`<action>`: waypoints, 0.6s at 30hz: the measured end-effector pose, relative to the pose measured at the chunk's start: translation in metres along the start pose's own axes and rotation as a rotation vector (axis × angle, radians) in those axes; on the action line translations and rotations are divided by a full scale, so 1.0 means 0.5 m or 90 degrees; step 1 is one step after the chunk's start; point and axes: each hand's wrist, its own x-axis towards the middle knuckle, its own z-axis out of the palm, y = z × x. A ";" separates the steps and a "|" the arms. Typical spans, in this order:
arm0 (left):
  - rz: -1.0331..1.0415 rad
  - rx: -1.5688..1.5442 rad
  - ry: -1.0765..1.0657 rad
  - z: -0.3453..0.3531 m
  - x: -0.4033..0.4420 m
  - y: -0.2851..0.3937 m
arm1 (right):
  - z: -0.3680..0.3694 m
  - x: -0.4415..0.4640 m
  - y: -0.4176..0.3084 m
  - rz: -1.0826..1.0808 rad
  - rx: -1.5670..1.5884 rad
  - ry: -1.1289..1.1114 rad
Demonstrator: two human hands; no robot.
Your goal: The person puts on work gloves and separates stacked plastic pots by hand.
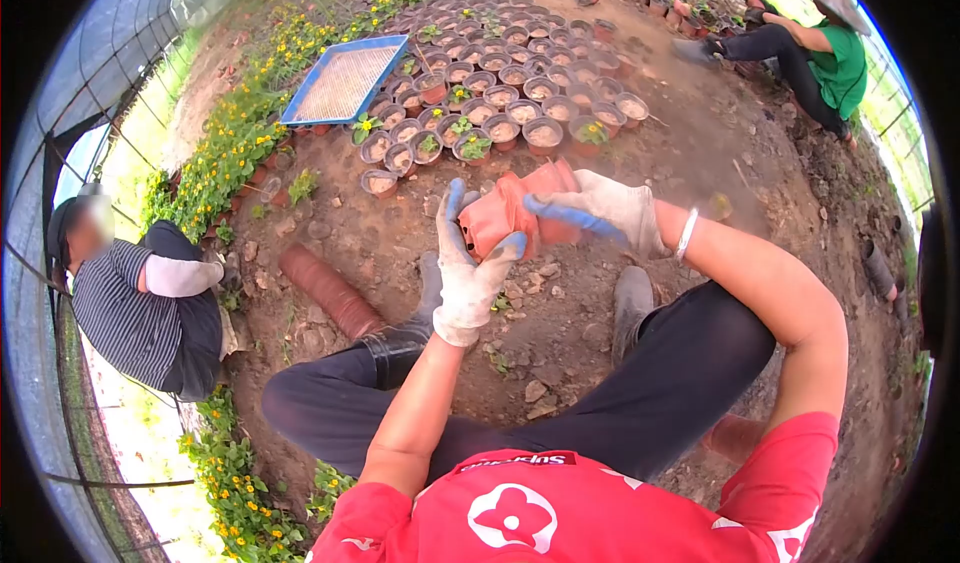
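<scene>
Above my bent knees, both hands hold thin, soft reddish plant pots (492, 219), which look crumpled and nested together. My left hand (470, 273), in a white glove with blue fingertips, wraps round the pots from the left and below, its fingers curled. My right hand (605, 211), gloved the same way, is closed on the right end of the pots, thumb and fingers against the plastic. Holes show in the nearer pot's base. How many pots are in my hands I cannot tell. On the soil left of my boot lies a long stack of nested brown-red pots (330, 291).
Many soil-filled pots (542, 135) stand in rows ahead, with a blue-rimmed mesh tray (345, 81) on them. Yellow-flowered plants (225, 168) line the left. One person (150, 308) in stripes sits left; another (838, 68) in green sits far right. Stones (536, 391) dot the soil.
</scene>
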 end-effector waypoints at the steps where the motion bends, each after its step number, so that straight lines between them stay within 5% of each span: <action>1: -0.015 -0.046 0.000 0.005 0.003 0.007 | 0.006 0.000 0.000 0.024 0.074 0.011; 5: -0.010 -0.051 -0.004 0.012 0.018 0.010 | -0.001 -0.003 -0.027 0.002 0.109 -0.033; 8: 0.075 -0.235 0.069 0.028 0.019 0.019 | -0.014 -0.024 -0.055 0.008 0.138 -0.001; 13: -0.002 -0.376 0.007 0.031 0.023 -0.042 | -0.016 0.021 0.046 -0.254 0.130 -0.128; 14: -0.007 -0.376 -0.021 0.042 0.022 -0.037 | -0.025 0.024 0.049 -0.394 -0.091 -0.054; 15: -0.013 -0.376 -0.049 0.053 0.022 -0.030 | -0.022 0.010 0.018 -0.396 -0.092 -0.053; 17: -0.009 -0.348 -0.052 0.073 0.031 -0.022 | -0.005 -0.034 -0.063 -0.018 0.553 -0.134; 18: -0.028 -0.362 -0.035 0.080 0.032 -0.023 | -0.007 -0.029 -0.054 -0.016 0.555 -0.134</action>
